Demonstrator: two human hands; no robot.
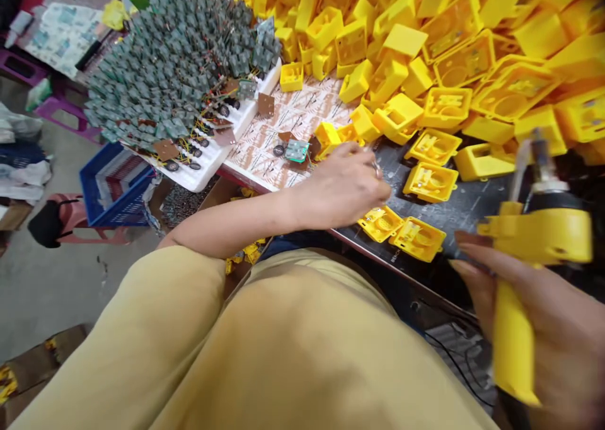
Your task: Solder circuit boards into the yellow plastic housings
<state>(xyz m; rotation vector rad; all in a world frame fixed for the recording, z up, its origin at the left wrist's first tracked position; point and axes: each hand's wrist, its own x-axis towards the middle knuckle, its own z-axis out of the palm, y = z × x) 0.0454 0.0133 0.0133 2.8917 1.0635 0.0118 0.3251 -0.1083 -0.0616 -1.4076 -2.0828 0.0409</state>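
Left hand (347, 184) palm-down, fingers curled, hold unclear; green circuit board (297, 151) just beyond-left. Right hand (543, 329) wrapped round yellow tool (529, 253), well apart, blurred

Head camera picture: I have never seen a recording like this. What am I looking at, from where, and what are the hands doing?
The one picture comes from a camera worn on a person's head, looking down past their lap, so there is no machine, only two bare hands. The left hand reaches over the dark worktable, fingers by a small green circuit board. The right hand, blurred, grips a yellow-handled tool, possibly a soldering iron. A heap of yellow plastic housings covers the table; a white tray holds piled circuit boards.
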